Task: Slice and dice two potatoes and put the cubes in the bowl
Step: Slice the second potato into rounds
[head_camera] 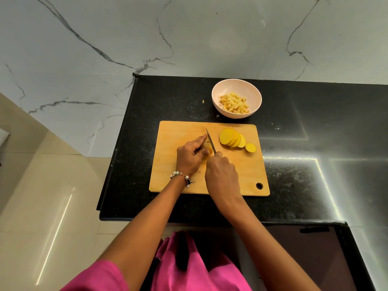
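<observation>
On the cutting board [168, 143], left hand [190, 157] grips the potato stub [207, 146]; right hand [222, 172] clamps the knife [210, 141]. Blade could nick fingertips as the stub shrinks.

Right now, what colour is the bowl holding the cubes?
Pale pink bowl, with yellow potato cubes inside; head view.

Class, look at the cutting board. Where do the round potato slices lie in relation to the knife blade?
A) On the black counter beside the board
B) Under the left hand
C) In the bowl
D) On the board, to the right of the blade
D: the potato slices lie overlapped on the cutting board, to the right of the knife; the bowl holds only cubes.
</observation>
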Action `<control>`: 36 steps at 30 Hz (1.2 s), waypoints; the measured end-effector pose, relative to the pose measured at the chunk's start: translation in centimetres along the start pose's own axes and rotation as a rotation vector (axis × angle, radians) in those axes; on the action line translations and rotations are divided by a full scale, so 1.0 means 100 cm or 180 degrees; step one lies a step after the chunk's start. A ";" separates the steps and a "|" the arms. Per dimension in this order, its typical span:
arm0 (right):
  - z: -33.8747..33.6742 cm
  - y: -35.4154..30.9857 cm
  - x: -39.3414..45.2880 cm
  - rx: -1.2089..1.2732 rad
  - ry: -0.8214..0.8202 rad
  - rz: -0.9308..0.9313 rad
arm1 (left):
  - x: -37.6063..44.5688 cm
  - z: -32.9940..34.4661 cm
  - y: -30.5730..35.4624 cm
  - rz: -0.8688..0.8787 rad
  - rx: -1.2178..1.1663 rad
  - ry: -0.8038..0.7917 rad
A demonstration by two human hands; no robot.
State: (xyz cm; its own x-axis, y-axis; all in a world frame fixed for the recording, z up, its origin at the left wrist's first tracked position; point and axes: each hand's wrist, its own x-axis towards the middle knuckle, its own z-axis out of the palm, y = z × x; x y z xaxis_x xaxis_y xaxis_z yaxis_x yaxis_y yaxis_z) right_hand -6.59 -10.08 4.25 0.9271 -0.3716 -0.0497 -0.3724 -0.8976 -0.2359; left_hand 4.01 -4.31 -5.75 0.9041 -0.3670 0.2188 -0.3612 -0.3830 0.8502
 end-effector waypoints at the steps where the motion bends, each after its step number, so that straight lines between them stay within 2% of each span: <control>1: 0.001 -0.001 0.004 -0.0019 0.0010 -0.0060 | 0.000 0.000 0.001 0.0011 0.0015 0.0017; 6: 0.008 -0.004 0.033 0.0106 -0.0207 -0.0162 | -0.001 0.000 0.002 0.0071 0.0104 0.0167; 12: 0.012 -0.001 0.003 -0.0066 -0.0189 -0.0098 | -0.001 0.000 0.003 -0.0101 -0.0019 0.0092; 15: 0.017 -0.002 0.017 0.0006 -0.0171 -0.0129 | 0.000 -0.002 0.003 -0.0085 -0.0028 0.0081; 18: 0.021 -0.001 0.026 0.0086 -0.0249 -0.0135 | -0.002 -0.001 0.003 -0.0077 -0.0016 0.0112; 22: 0.031 0.006 -0.005 -0.0022 -0.0422 -0.0014 | -0.002 -0.001 0.005 -0.0149 0.0000 0.0140; 27: 0.048 0.026 -0.019 -0.0121 -0.0444 0.0062 | -0.002 0.000 0.006 -0.0247 0.0014 0.0129; 36: 0.037 0.062 0.017 0.0052 -0.0361 0.0119 | -0.004 -0.001 0.008 -0.0278 0.0081 0.0116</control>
State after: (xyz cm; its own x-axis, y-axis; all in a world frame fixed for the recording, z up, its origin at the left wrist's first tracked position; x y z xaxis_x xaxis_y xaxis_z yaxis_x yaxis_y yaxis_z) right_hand -7.21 -15.42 -0.90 0.9118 -0.3747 -0.1681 -0.4069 -0.8793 -0.2475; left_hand 3.43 -4.38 -5.13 0.9399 -0.3003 0.1622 -0.2860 -0.4339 0.8544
